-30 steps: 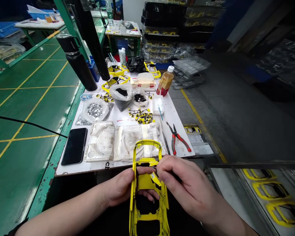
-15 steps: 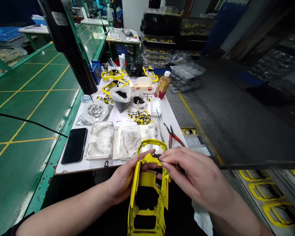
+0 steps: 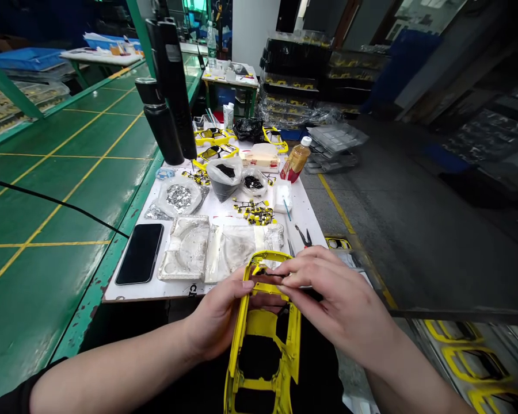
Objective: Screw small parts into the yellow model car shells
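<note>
A yellow toy car body shell (image 3: 263,339) is held lengthwise in front of me, just below the white worktable's (image 3: 216,207) near edge. My left hand (image 3: 220,313) grips the shell from the left side, fingers curled under it. My right hand (image 3: 332,299) lies over the shell's far end, its fingertips pinched on a small dark strip-like part (image 3: 267,277) pressed against the shell. What exactly that part is I cannot make out.
The table holds a black phone (image 3: 140,253), clear plastic trays (image 3: 187,247), bags of small parts (image 3: 224,175), loose yellow-black pieces (image 3: 254,211), red-handled pliers (image 3: 304,236), an amber bottle (image 3: 297,160) and a black flask (image 3: 159,121). Yellow shells lie in trays (image 3: 470,339) at lower right.
The view shifted left and up. My right hand moved up over the shell's far end, covering the pliers' handles, and the shell tilted slightly; both hands stay on it.
</note>
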The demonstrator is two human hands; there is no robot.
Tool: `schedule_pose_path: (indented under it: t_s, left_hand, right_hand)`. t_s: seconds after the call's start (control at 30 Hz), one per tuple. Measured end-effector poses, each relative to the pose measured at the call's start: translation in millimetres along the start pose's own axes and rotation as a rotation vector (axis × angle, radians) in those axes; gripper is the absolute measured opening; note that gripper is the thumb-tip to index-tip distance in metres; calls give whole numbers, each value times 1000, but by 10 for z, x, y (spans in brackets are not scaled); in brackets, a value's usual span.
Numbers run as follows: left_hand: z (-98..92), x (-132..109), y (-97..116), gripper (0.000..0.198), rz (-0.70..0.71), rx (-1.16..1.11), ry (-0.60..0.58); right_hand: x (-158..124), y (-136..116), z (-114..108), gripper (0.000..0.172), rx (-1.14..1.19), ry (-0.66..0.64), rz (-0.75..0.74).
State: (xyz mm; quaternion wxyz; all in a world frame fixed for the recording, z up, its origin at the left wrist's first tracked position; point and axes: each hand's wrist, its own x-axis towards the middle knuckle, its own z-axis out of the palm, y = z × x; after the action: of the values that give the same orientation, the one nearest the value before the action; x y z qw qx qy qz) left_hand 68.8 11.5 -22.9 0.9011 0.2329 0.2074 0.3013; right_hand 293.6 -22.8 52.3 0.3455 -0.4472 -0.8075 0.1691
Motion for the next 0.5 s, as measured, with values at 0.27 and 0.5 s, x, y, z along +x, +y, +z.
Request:
schedule_pose_path:
  t_s: [0.27,0.5]
  left_hand:
    - [28,-52,78,39,32,-33,-8]
    - [88,-130,79,39,89,-10,-28]
  right_hand:
    - [91,-165,159,28,-228,-10,-64]
    - [115,-275,151,20,-276,-2,-114]
